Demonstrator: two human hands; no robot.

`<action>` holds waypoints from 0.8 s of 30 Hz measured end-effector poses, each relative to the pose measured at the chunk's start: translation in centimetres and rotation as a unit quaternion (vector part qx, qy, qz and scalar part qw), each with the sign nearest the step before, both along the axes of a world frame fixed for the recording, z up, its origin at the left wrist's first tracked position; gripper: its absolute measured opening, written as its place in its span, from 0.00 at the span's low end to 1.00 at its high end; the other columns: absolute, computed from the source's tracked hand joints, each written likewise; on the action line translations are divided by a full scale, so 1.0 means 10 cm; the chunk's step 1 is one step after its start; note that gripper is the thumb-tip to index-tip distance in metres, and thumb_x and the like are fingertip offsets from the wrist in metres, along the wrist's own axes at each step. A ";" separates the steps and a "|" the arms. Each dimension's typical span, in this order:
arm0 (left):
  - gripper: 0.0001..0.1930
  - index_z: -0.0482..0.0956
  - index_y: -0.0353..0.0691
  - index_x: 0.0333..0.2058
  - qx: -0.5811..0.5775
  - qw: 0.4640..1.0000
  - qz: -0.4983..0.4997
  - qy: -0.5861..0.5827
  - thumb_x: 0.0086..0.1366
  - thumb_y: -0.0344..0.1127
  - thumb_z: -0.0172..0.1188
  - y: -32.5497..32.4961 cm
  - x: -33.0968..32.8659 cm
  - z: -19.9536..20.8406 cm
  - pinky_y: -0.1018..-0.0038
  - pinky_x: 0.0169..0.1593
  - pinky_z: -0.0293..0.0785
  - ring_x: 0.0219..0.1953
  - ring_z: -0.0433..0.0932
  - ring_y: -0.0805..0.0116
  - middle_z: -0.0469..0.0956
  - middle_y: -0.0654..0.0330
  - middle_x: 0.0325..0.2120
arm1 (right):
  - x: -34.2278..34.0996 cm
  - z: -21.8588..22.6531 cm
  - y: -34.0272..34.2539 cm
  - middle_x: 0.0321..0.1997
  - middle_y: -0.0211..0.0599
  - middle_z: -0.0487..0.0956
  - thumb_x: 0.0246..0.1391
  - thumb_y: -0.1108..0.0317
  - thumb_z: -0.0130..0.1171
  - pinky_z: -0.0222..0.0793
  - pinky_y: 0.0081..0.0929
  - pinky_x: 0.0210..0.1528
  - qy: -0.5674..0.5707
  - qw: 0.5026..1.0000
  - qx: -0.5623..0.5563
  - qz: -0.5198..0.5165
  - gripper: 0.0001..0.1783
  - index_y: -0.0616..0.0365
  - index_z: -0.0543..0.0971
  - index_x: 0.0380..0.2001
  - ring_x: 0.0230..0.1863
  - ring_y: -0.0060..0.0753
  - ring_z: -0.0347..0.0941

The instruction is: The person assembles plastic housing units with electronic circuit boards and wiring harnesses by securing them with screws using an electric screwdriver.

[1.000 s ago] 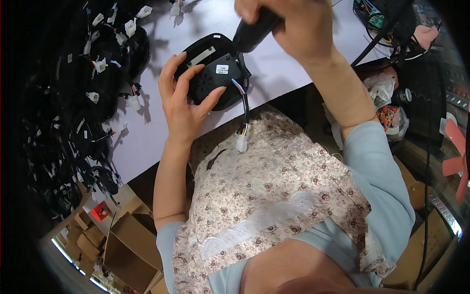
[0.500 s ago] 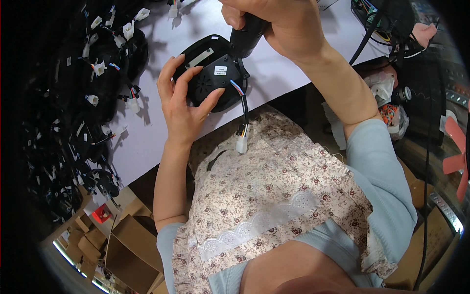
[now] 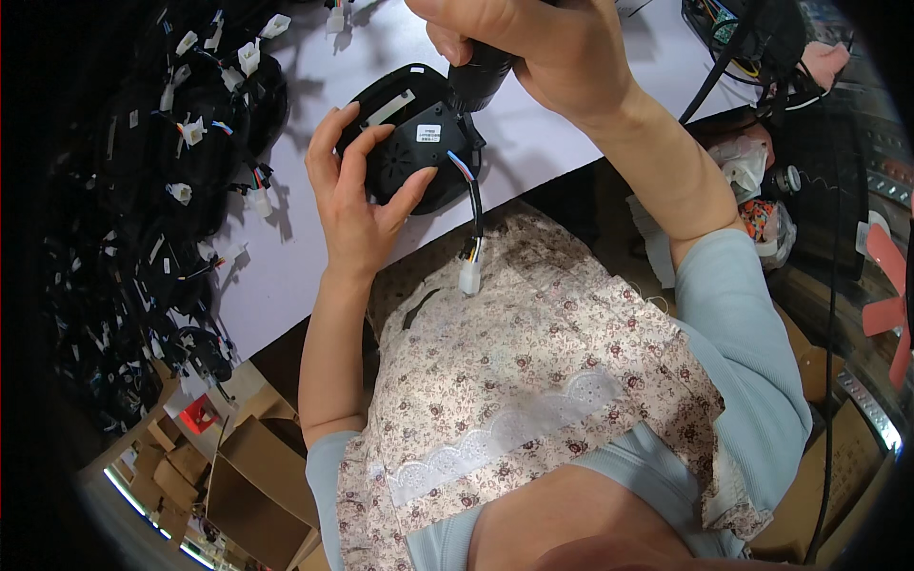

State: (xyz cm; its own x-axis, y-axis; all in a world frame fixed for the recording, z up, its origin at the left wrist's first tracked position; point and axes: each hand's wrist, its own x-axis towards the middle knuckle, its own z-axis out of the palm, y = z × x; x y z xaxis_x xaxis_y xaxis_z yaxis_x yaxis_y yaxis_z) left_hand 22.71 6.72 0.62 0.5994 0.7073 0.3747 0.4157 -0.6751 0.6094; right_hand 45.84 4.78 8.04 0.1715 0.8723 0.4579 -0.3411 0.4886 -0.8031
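On the near edge of the table lies a black rounded plastic housing (image 3: 412, 160) with a raised box, a slotted round grille, a white label and a pale strip. My left hand (image 3: 357, 190) grips it from the left, fingers over its far side and thumb on the box. In my right hand (image 3: 557, 57) is a thick black power screwdriver (image 3: 479, 78), closed in the fingers and held over the housing's right side; its tip is hidden. A cable (image 3: 475, 205) with coloured wires runs from the box to a white connector (image 3: 469, 277) hanging against the floral apron.
Several similar black housings (image 3: 205, 124) with white plugs crowd the table's left side. At the right back stands a black device with loose wires (image 3: 728, 38). Cardboard boxes (image 3: 262, 485) lie at lower left, and a pink fan (image 3: 885, 314) is at far right.
My right hand has shifted slightly to the left with the screwdriver. My left hand and the housing have stayed almost in place.
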 end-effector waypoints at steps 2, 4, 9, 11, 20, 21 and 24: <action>0.28 0.80 0.37 0.49 0.000 1.000 -0.001 -0.002 0.50 0.40 0.80 0.00 0.00 0.00 0.58 0.64 0.67 0.66 0.63 0.48 0.65 0.51 0.63 | 0.02 0.01 0.00 0.29 0.30 0.79 0.58 0.75 0.67 0.71 0.18 0.26 -0.021 1.000 0.002 -0.005 0.08 0.63 0.79 0.40 0.23 0.18 0.74; 0.28 0.80 0.36 0.49 -0.001 1.000 -0.002 -0.005 0.51 0.39 0.80 -0.01 0.00 0.01 0.58 0.64 0.68 0.66 0.63 0.48 0.65 0.51 0.62 | 0.01 0.01 0.00 0.29 0.30 0.79 0.58 0.75 0.66 0.71 0.18 0.26 -0.042 0.999 0.004 -0.010 0.08 0.63 0.79 0.40 0.24 0.18 0.74; 0.28 0.80 0.36 0.49 -0.001 1.000 -0.003 -0.004 0.51 0.39 0.80 0.00 0.01 0.01 0.58 0.64 0.69 0.66 0.63 0.48 0.65 0.51 0.62 | 0.00 0.00 0.01 0.29 0.30 0.79 0.58 0.76 0.66 0.71 0.19 0.26 -0.026 0.999 0.017 -0.009 0.08 0.63 0.79 0.40 0.24 0.18 0.74; 0.28 0.80 0.36 0.49 -0.004 1.000 -0.003 -0.006 0.51 0.39 0.80 0.00 0.00 0.00 0.58 0.64 0.69 0.66 0.63 0.48 0.65 0.51 0.62 | 0.02 -0.01 0.03 0.29 0.30 0.79 0.57 0.76 0.66 0.71 0.19 0.26 -0.039 0.999 0.018 -0.003 0.08 0.64 0.79 0.40 0.25 0.18 0.74; 0.28 0.80 0.37 0.49 0.015 1.000 -0.006 0.008 0.51 0.40 0.79 0.00 0.00 0.01 0.59 0.64 0.68 0.65 0.64 0.48 0.65 0.50 0.62 | -0.13 -0.06 0.05 0.31 0.29 0.81 0.55 0.78 0.66 0.71 0.20 0.30 -0.019 0.999 0.041 0.008 0.08 0.64 0.80 0.38 0.28 0.17 0.74; 0.28 0.80 0.37 0.49 0.012 1.000 -0.005 0.003 0.51 0.40 0.79 0.00 0.00 0.01 0.58 0.64 0.68 0.65 0.64 0.48 0.65 0.50 0.62 | -0.12 -0.06 0.06 0.31 0.29 0.81 0.55 0.78 0.66 0.71 0.20 0.31 -0.045 0.998 0.053 -0.001 0.08 0.64 0.80 0.38 0.28 0.17 0.74; 0.28 0.81 0.37 0.49 0.014 1.000 -0.001 0.005 0.51 0.40 0.79 -0.01 -0.01 0.02 0.58 0.64 0.67 0.65 0.64 0.48 0.65 0.50 0.62 | -0.16 -0.05 0.02 0.32 0.28 0.80 0.54 0.77 0.67 0.71 0.20 0.32 -0.061 0.997 0.041 0.015 0.10 0.62 0.79 0.39 0.29 0.17 0.74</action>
